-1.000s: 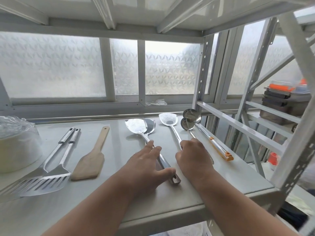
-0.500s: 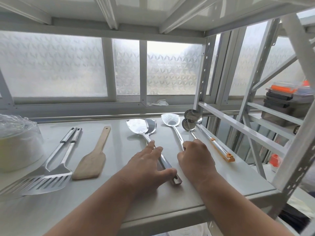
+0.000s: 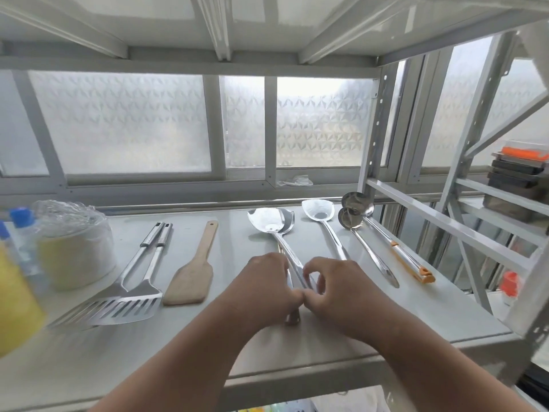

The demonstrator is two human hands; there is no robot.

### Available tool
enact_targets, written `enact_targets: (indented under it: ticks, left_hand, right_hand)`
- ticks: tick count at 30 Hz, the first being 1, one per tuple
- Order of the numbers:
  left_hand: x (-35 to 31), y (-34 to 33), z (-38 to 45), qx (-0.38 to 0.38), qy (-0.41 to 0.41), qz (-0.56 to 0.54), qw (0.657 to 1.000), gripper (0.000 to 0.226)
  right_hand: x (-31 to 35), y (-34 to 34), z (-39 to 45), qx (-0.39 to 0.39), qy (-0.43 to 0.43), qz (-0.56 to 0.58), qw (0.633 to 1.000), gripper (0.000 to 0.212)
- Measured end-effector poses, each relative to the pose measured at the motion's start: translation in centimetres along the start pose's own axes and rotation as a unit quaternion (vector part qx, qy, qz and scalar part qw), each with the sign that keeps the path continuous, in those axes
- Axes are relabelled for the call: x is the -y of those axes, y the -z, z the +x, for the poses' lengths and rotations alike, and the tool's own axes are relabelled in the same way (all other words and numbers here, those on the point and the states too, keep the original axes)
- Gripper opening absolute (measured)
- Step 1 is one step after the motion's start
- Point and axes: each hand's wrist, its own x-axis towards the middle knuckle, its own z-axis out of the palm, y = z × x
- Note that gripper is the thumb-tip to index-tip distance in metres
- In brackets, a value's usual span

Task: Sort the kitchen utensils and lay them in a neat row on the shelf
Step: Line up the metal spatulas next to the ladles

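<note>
On the white shelf (image 3: 416,322) lie two slotted steel turners (image 3: 127,304) at the left, then a wooden spatula (image 3: 193,278). Two steel spatulas (image 3: 267,221) are stacked in the middle, heads toward the window. My left hand (image 3: 267,286) is closed over their handles near the front. My right hand (image 3: 335,289) touches it and pinches the upper handle between thumb and forefinger. To the right rest a third steel spatula (image 3: 318,211), a small ladle (image 3: 350,218) and an orange-handled ladle (image 3: 356,200).
A plastic-wrapped tub (image 3: 74,254), a blue-capped bottle (image 3: 23,233) and a blurred yellow bottle (image 3: 15,307) crowd the shelf's left end. A perforated post (image 3: 371,129) stands at the back right corner. Dark stacked containers (image 3: 517,185) sit on the neighbouring rack.
My right hand has left the third spatula's handle and moved left onto the stacked pair's handles, meeting my left hand. The view has shifted, showing bottles at the left.
</note>
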Motion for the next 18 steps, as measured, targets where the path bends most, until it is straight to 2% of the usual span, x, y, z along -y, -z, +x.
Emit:
enact_targets:
  ticks: [3, 5, 8, 11, 15, 18]
  left_hand:
    - [0.0, 0.3, 0.9, -0.003, 0.028, 0.015, 0.999, 0.038]
    - [0.6, 0.7, 1.6, -0.011, 0.044, 0.008, 0.999, 0.039]
    - [1.9, 1.2, 2.4, -0.031, 0.055, 0.004, 0.998, 0.026]
    - [2.9, 1.3, 2.7, -0.045, 0.044, 0.001, 0.998, 0.014]
    - [3.5, 0.7, 2.2, -0.062, 0.027, -0.011, 0.998, 0.034]
    - [3.6, 0.6, 1.8, -0.060, 0.016, -0.026, 0.998, 0.034]
  right_hand:
    - [0.1, -1.0, 1.4, -0.013, -0.001, -0.011, 1.000, 0.043]
    - [0.0, -1.6, 2.3, -0.030, -0.014, -0.033, 0.999, 0.032]
    - [0.0, -1.9, 3.4, -0.032, -0.045, -0.044, 0.997, 0.015]
    - [0.1, -2.1, 4.1, -0.022, -0.049, -0.068, 0.996, 0.013]
    - [0.2, -2.2, 4.6, -0.020, -0.042, -0.078, 0.996, 0.015]
    - [0.2, -2.5, 4.5, -0.033, -0.026, -0.095, 0.995, 0.015]
